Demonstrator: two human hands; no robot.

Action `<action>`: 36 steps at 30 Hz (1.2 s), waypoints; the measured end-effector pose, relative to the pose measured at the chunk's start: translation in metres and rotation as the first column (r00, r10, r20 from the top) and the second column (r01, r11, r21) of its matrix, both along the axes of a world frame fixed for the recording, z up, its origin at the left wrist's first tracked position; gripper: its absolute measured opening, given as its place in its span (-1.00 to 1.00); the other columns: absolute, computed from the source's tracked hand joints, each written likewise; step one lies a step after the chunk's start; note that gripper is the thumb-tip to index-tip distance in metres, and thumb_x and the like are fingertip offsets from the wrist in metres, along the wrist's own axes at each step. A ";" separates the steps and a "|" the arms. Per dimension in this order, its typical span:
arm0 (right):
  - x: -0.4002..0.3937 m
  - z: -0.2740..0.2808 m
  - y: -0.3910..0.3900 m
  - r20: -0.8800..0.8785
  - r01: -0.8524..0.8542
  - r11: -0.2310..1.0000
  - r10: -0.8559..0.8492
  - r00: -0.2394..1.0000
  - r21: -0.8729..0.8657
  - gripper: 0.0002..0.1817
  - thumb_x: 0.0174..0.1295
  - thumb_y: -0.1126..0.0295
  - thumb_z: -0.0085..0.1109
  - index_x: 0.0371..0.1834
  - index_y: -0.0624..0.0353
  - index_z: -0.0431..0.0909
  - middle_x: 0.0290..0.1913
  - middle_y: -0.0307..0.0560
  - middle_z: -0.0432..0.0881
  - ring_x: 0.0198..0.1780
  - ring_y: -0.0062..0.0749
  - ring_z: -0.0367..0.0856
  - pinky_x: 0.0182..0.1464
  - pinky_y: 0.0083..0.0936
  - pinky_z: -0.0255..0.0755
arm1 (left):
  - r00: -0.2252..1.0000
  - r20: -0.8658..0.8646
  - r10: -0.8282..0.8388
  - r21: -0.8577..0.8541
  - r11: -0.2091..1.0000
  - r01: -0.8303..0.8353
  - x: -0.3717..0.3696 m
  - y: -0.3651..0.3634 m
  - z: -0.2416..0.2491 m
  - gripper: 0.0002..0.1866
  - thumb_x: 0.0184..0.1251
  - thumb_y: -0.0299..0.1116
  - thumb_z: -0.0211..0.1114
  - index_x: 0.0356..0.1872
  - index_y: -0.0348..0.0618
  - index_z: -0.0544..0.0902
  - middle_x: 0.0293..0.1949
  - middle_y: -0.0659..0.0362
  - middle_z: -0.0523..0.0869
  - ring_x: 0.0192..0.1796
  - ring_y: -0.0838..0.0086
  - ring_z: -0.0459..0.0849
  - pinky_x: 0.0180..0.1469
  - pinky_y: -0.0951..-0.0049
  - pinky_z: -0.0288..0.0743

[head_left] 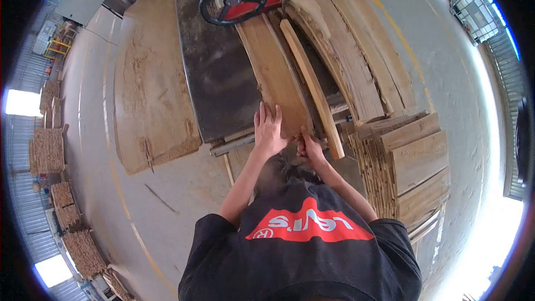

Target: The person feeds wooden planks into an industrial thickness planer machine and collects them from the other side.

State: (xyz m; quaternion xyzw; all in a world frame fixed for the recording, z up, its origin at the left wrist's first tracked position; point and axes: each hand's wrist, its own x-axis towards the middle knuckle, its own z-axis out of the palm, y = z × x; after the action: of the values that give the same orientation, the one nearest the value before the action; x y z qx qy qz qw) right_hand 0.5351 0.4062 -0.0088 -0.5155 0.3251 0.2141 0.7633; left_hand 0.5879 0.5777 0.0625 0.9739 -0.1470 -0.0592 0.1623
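A long wooden board [277, 72] lies on the dark machine table [214, 78], its near end toward my body. My left hand [268, 131] rests on the board's near left edge, fingers stretched out and apart. At the near right corner, my right hand [310, 147] is closed around the board's end, with part of its fingers hidden. Just right of the board lies a narrow wooden strip [312, 86], its near end jutting past the table edge. The board's far end reaches the red machine part under a black handwheel [233, 0].
Wide rough-edged planks [356, 56] lie to the right of the strip. A stack of boards [401, 161] stands at my right, close to the table. Another large wooden slab [153, 83] is on the left. Stacks of wood [47, 150] line the far left wall.
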 end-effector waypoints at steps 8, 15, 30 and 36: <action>0.068 -0.004 0.028 0.091 0.133 0.982 -0.145 0.985 0.131 -0.45 0.57 -0.15 0.25 -0.26 0.19 0.70 -0.61 -0.36 0.42 -0.63 -0.60 0.36 -0.52 -0.46 0.36 | 0.998 -0.054 0.034 0.114 0.993 -0.027 0.070 0.006 0.012 0.19 -0.09 -0.17 0.71 0.63 -0.39 0.31 0.57 -0.50 0.31 0.75 -0.23 0.07 0.68 -0.16 0.11; 0.134 -0.001 0.048 0.051 0.201 0.974 -0.207 0.977 0.104 -0.52 0.57 -0.05 0.30 -0.29 0.18 0.67 -0.58 -0.37 0.49 -0.66 -0.61 0.36 -0.57 -0.47 0.34 | 0.999 0.000 0.044 0.073 0.996 -0.044 0.126 0.026 0.006 0.18 -0.07 -0.11 0.69 0.62 -0.39 0.31 0.58 -0.50 0.29 0.74 -0.23 0.08 0.66 -0.21 0.13; 0.259 0.012 0.081 0.010 0.253 0.965 -0.254 0.967 0.067 -0.55 0.58 0.04 0.29 -0.29 0.24 0.64 -0.55 -0.33 0.50 -0.63 -0.61 0.41 -0.52 -0.44 0.56 | 0.977 0.187 0.101 -0.192 0.979 -0.064 0.228 0.065 -0.012 0.16 -0.02 -0.09 0.67 0.61 -0.42 0.29 0.59 -0.44 0.29 0.75 -0.28 0.00 0.67 -0.29 -0.01; 0.304 0.007 0.078 0.036 0.176 0.981 -0.179 0.983 0.077 -0.56 0.61 0.05 0.25 -0.28 0.25 0.64 -0.47 -0.21 0.65 -0.57 -0.51 0.59 -0.46 -0.36 0.71 | 0.891 0.360 0.277 -0.436 0.894 -0.102 0.214 0.082 -0.045 0.15 0.21 -0.11 0.67 0.72 -0.25 0.14 0.70 -0.20 0.20 0.77 -0.20 -0.03 0.68 -0.24 -0.05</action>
State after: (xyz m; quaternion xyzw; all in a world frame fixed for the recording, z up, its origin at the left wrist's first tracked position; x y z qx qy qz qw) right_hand 0.8388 0.4846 -0.0015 -0.4605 0.3456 0.1458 0.8045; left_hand 0.8019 0.6599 0.0179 0.9187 -0.0892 0.1961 0.3311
